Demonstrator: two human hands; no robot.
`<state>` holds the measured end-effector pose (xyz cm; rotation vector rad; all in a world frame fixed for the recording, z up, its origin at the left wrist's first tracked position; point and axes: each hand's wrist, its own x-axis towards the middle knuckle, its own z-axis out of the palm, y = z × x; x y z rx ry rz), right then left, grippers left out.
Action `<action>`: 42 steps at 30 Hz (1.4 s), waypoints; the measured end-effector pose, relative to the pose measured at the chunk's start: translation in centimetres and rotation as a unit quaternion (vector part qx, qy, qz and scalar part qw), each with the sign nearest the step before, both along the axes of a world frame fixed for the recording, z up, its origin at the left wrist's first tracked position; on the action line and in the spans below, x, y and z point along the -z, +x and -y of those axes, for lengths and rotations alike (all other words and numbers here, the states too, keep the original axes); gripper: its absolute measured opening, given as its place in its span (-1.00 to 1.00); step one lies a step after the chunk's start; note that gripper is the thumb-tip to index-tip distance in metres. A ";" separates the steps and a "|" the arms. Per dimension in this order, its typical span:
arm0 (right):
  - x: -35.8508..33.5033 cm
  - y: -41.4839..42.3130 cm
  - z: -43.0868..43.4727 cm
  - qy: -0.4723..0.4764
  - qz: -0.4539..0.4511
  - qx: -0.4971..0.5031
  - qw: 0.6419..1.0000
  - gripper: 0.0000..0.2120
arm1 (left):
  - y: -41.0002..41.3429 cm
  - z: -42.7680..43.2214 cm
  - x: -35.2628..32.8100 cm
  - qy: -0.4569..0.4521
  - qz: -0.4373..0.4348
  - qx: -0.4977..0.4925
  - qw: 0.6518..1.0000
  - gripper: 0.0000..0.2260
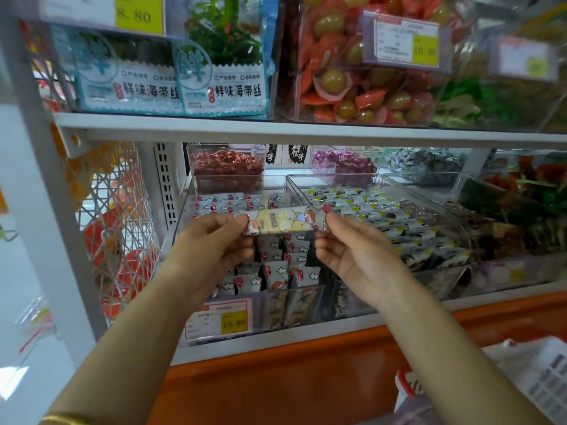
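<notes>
The fingers (237,220) of the left hand (211,243) pinch one end of a long snack pack (285,221), and the right hand (352,253) pinches the other end. Behind them is a big white shelf (276,130). On its lower level sits a clear box (184,208) full of little packs (white ones with clouds). The held pack lies flat, just above that box. A small yellow price tag (233,323) sticks on the box front.
</notes>
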<state>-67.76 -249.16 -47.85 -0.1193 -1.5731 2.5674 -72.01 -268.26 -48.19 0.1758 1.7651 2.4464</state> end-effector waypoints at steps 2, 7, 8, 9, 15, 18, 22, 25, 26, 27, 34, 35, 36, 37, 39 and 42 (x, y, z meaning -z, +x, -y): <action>0.0 0.0 0.0 -0.017 0.002 -0.016 1.000 -0.85 | 0.0 -0.1 0.0 0.028 0.017 0.009 0.999 -0.89; 0.2 -0.5 0.1 -0.066 0.012 -0.020 0.998 -0.88 | 0.0 0.0 -0.3 0.102 0.055 0.058 0.992 -0.94; 0.2 -0.5 0.1 -0.078 0.012 -0.018 0.997 -0.91 | 0.0 0.0 -0.3 0.115 0.058 0.065 0.989 -0.96; 0.2 -0.6 0.0 -0.090 0.011 -0.018 0.996 -0.91 | 0.0 0.0 -0.4 0.125 0.060 0.069 0.988 -0.96; 0.2 -0.6 -0.6 -0.134 0.017 -0.027 0.990 -0.88 | 0.5 -0.2 -0.7 0.156 0.058 0.046 0.985 -0.80; 0.2 -0.6 -0.6 -0.137 0.013 -0.027 0.990 -0.84 | 0.5 -0.3 -0.8 0.152 0.050 0.033 0.987 -0.80; 0.1 -0.5 -0.5 -0.120 -0.010 -0.028 0.992 -0.81 | 0.3 -0.3 -0.6 0.152 0.053 0.018 0.987 -0.82; 0.0 -0.4 -0.3 -0.083 -0.035 -0.022 0.996 -0.80 | 0.1 -0.1 -0.2 0.147 0.068 0.012 0.987 -0.84; 0.0 -0.3 -0.2 -0.071 -0.043 -0.021 0.996 -0.79 | 0.0 -0.1 -0.1 0.145 0.074 0.012 0.987 -0.84; -0.1 -0.3 -0.2 -0.062 -0.049 -0.021 0.997 -0.78 | -0.1 -0.1 -0.1 0.144 0.080 0.011 0.986 -0.84; 0.3 -0.3 0.0 0.015 -0.072 0.038 0.997 -0.80 | 0.1 -0.2 -0.3 0.105 0.073 0.004 0.992 -0.94; 0.3 -0.3 0.0 0.027 -0.074 0.049 0.996 -0.80 | 0.2 -0.3 -0.3 0.086 0.054 0.015 0.995 -0.92; 0.4 -0.3 -0.1 0.033 -0.073 0.059 0.995 -0.81 | 0.3 -0.3 -0.3 0.067 0.037 0.025 0.997 -0.90; 0.4 -0.3 -0.1 0.036 -0.072 0.063 0.995 -0.83 | 0.4 -0.3 -0.2 0.051 0.023 0.034 0.998 -0.90; 0.2 -0.3 -0.2 0.042 -0.069 0.059 0.995 -0.89 | 0.5 -0.5 -0.1 0.008 -0.015 0.040 0.999 -0.89; 0.4 -0.4 -0.3 0.106 -0.070 0.076 0.989 -0.88 | 0.8 -0.7 -0.1 -0.095 -0.095 0.008 0.991 -0.77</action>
